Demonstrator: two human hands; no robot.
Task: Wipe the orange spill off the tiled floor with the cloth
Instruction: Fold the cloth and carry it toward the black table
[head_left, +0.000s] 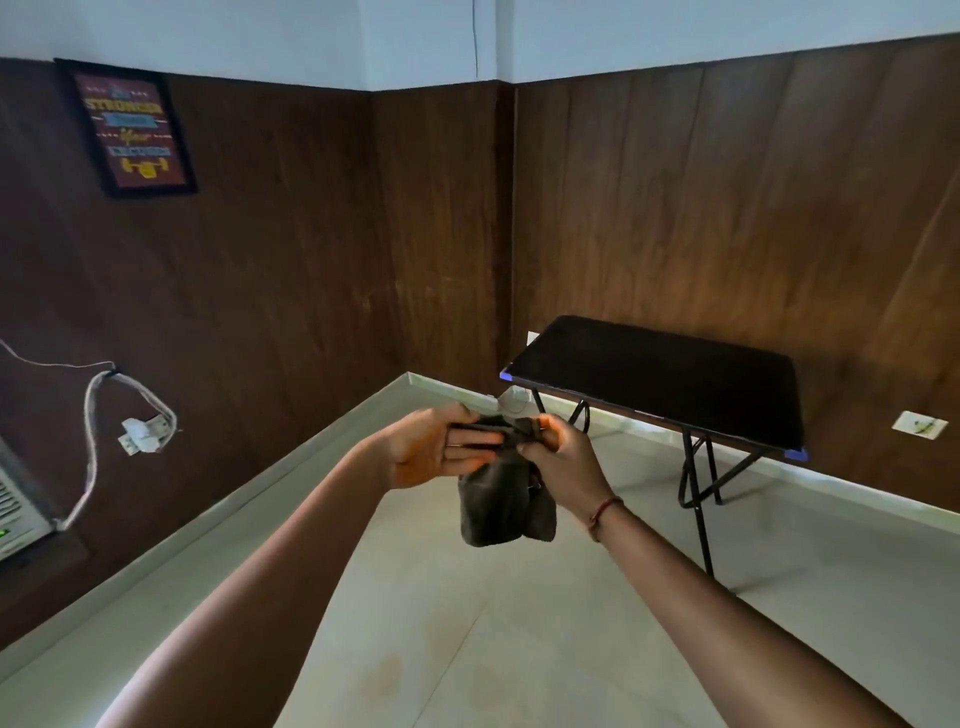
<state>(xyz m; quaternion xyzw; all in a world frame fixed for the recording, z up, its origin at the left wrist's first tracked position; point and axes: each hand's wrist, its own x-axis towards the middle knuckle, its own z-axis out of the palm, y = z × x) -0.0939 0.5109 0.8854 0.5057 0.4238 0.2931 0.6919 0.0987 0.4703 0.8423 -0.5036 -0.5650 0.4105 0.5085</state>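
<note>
Head view: left hand (436, 448) and right hand (565, 463) hold cloth (506, 512).

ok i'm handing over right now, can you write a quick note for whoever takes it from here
Left hand: pinches the cloth's top edge.
Right hand: grips the bunched top of the cloth, which hangs in the air above the floor.
Done: cloth picked up.
Left: a faint orange mark shows on the tiles below the arms; cloth not yet on it.

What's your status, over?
Gripping cloth in the air with left hand and right hand. Faint orange spill on floor below, cloth not on it. Nothing between; table stands off right.
</note>
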